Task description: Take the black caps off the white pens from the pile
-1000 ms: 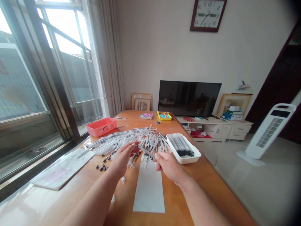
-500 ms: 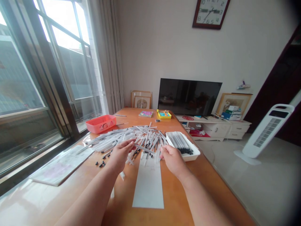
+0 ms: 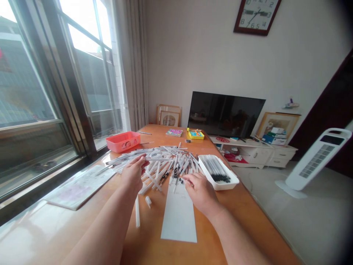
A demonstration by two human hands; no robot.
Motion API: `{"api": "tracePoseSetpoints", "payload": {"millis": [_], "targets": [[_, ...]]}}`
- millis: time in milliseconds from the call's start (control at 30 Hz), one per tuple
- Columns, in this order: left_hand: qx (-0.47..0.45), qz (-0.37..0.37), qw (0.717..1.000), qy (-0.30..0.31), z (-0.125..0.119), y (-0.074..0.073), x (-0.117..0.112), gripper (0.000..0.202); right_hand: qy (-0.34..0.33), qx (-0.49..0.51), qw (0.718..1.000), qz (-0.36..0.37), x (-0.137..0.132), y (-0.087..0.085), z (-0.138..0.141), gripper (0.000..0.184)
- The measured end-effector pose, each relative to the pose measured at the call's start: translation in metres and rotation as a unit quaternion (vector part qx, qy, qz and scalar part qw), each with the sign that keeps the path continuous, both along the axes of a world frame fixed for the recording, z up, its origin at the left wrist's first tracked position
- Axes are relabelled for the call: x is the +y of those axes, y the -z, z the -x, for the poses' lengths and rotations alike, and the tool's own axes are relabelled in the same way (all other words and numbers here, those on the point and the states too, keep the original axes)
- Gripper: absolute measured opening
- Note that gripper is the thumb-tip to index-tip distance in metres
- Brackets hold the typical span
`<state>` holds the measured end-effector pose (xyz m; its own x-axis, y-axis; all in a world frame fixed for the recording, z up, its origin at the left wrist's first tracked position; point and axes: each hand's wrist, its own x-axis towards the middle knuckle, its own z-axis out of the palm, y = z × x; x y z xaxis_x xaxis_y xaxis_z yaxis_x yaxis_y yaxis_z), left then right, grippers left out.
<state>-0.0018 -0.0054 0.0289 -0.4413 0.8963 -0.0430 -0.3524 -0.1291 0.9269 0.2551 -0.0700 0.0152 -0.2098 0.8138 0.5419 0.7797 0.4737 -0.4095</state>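
Observation:
A heap of white pen tubes (image 3: 168, 162) lies across the middle of the orange wooden table (image 3: 151, 250). My left hand (image 3: 134, 176) is at the heap's left side, fingers closed on one long tube that sticks out to both sides. My right hand (image 3: 200, 191) rests at the heap's near edge, by the top of a white paper strip (image 3: 179, 217). Its fingertips are pinched together beside some small black caps (image 3: 180, 180); what they hold is too small to make out. A white tray (image 3: 230, 183) of finished pens with black ends sits just right of that hand.
A pink basket (image 3: 122, 141) stands at the far left by the window. A printed sheet (image 3: 79, 186) lies at the left edge. One loose tube (image 3: 137, 215) and a small cap (image 3: 148, 200) lie near my left forearm. Small boxes (image 3: 195, 134) sit at the far end; a tower fan (image 3: 317, 158) stands on the floor.
Both hands held one pen between them before. Now they are apart: the left has moved up into the heap, the right has dropped to the caps at the strip's top.

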Motion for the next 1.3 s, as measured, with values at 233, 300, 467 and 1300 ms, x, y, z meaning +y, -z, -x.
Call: {"api": "tracePoseSetpoints", "payload": {"millis": [233, 300, 467, 1300], "targets": [[-0.031, 0.02, 0.999, -0.018, 0.006, 0.005, 0.006, 0.047, -0.086, -0.127, 0.988, -0.003, -0.025, 0.001, 0.055, 0.021], [-0.04, 0.021, 0.999, -0.018, 0.006, 0.007, 0.007, 0.048, -0.103, -0.152, 0.983, 0.01, -0.03, 0.002, 0.069, 0.021], [-0.045, 0.025, 0.998, -0.023, 0.007, 0.011, 0.009, 0.046, -0.099, -0.196, 0.974, 0.057, -0.035, -0.005, 0.095, 0.023], [-0.065, 0.015, 0.998, -0.002, 0.01, 0.013, 0.013, 0.041, -0.086, -0.099, 0.986, 0.103, -0.014, -0.008, 0.106, 0.015]]}}
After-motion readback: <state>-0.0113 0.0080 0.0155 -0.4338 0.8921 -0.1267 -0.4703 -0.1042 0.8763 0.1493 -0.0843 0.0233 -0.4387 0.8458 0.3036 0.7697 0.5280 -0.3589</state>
